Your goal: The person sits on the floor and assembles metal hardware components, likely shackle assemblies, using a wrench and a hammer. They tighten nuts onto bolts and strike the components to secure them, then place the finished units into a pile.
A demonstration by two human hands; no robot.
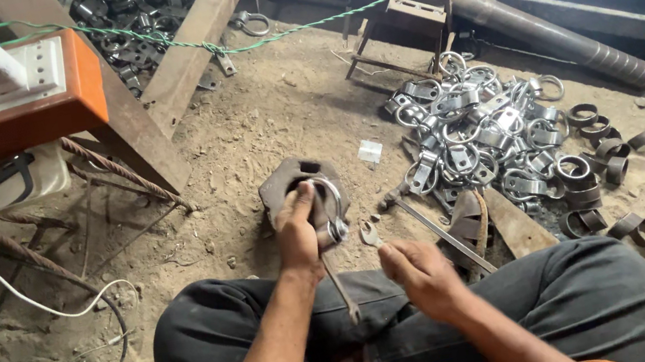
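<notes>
Grey steel, a round pipe clamp with a bolt [328, 206], sits in your left hand [297, 231], fingers wrapped around its ring above a rusty iron block [285, 180] on the dirt floor [259, 121]. A long dark spanner [339, 286] hangs from the clamp's bolt between your knees. Your right hand [420, 273] pinches a small open-ended steel wrench [370, 233], its head just right of the clamp. A heap of shiny clamps [481, 135] lies well to your right.
</notes>
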